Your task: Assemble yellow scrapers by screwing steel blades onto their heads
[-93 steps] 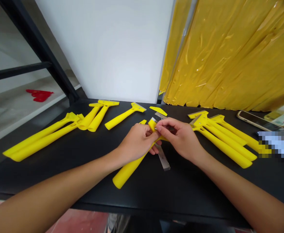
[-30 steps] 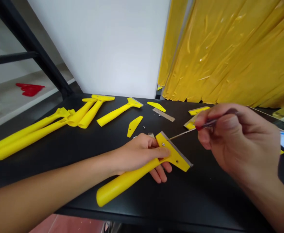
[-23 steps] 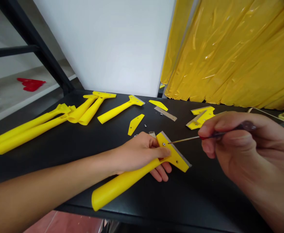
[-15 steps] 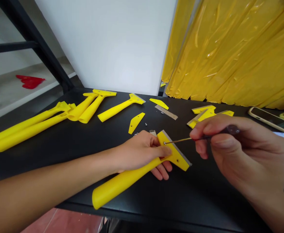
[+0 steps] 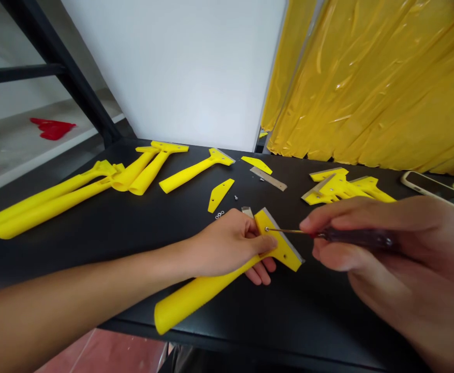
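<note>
My left hand (image 5: 232,243) is closed round the head of a yellow scraper (image 5: 199,295), thumb on top and fingertips showing underneath. The scraper's hollow handle slants toward me, and a metal blade edge lines the far side of its head. In my right hand (image 5: 382,259) is a screwdriver (image 5: 351,237) with a dark see-through handle, pinched between thumb and fingers. Its thin tip meets a screw (image 5: 266,229) in one hole of the head; the other hole looks dark. Beyond the left hand lie small nuts (image 5: 219,214), a loose screw (image 5: 236,197) and a yellow cover plate (image 5: 221,195).
Several yellow scrapers lie at the left (image 5: 48,202), with another scraper (image 5: 191,173) at the back. A blade (image 5: 269,178) and a second yellow plate (image 5: 257,165) rest nearby. More assembled scrapers (image 5: 335,184) are piled at the right, beside a phone (image 5: 436,189).
My right hand has turned about the screwdriver, whose handle now points more to the right. The tip stays at the screw. My left hand keeps its hold; the view has shifted slightly.
</note>
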### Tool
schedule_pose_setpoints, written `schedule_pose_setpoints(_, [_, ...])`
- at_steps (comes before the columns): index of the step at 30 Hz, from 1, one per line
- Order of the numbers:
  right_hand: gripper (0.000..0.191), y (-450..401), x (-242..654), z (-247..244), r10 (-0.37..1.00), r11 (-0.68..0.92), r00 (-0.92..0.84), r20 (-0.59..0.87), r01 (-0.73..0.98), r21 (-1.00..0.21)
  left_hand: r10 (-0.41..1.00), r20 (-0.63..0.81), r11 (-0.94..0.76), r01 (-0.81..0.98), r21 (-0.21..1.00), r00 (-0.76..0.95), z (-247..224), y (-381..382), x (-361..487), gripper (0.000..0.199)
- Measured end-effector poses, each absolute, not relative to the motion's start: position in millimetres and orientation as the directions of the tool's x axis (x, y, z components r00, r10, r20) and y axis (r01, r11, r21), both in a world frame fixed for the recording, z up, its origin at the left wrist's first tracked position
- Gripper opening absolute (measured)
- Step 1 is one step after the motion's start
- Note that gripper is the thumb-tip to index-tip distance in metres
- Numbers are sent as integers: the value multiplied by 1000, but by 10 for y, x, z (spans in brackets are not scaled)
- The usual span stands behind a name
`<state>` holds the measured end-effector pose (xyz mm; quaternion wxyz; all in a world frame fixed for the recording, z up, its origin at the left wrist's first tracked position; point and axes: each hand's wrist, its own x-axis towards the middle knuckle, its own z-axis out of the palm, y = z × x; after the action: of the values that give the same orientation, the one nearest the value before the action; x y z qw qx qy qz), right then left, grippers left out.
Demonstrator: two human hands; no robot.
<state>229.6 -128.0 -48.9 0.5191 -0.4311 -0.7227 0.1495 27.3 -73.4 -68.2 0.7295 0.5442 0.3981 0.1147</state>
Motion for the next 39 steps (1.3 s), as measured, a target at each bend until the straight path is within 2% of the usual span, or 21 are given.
schedule_pose_setpoints(2, [15,-1276,2280,-480,782,582,-124,610,494,-646,605,-450,376,262,889,657,-682,-736,271,29])
schedule_pose_setpoints(5, [27,-1255,2270,-478,764,632,-217,607,438,-639,609,-434,368,249,896,664,-701,-736,263,28])
schedule_pose_setpoints(9, [42,-1229,2277,-473,786,619,-340,517,423,-662,615,-405,351,225,909,676,-741,-734,248,32])
schedule_pose_setpoints(12, [35,-1227,2265,-458,801,599,-343,491,457,-658,616,-401,345,225,911,678,-746,-732,246,31])
schedule_pose_setpoints(17, [33,-1226,2243,-465,795,570,-118,595,483,-665,611,-446,390,241,889,655,-714,-732,262,27])
schedule_pose_setpoints(21, [22,-1225,2261,-474,743,601,-141,655,572,-559,612,-450,385,252,888,650,-690,-735,273,27])
schedule_pose_setpoints(23, [15,-1228,2267,-468,744,612,-186,641,573,-545,613,-450,379,259,889,650,-679,-737,276,28])
schedule_pose_setpoints(27, [10,-1208,2278,-444,812,567,-191,552,487,-664,611,-459,385,265,884,645,-670,-738,273,28])
schedule_pose_setpoints(31, [16,-1172,2315,-412,897,441,-192,397,331,-834,614,-452,397,242,885,647,-689,-737,266,26])
schedule_pose_setpoints(33, [17,-1174,2328,-398,909,412,-212,359,330,-849,619,-442,391,232,890,650,-698,-737,262,27])
schedule_pose_setpoints(35, [14,-1189,2327,-392,891,453,-177,418,413,-790,618,-438,383,236,893,653,-703,-737,260,29])
schedule_pose_setpoints(39, [16,-1202,2305,-405,796,560,-181,577,581,-591,615,-425,367,237,900,664,-712,-734,254,33])
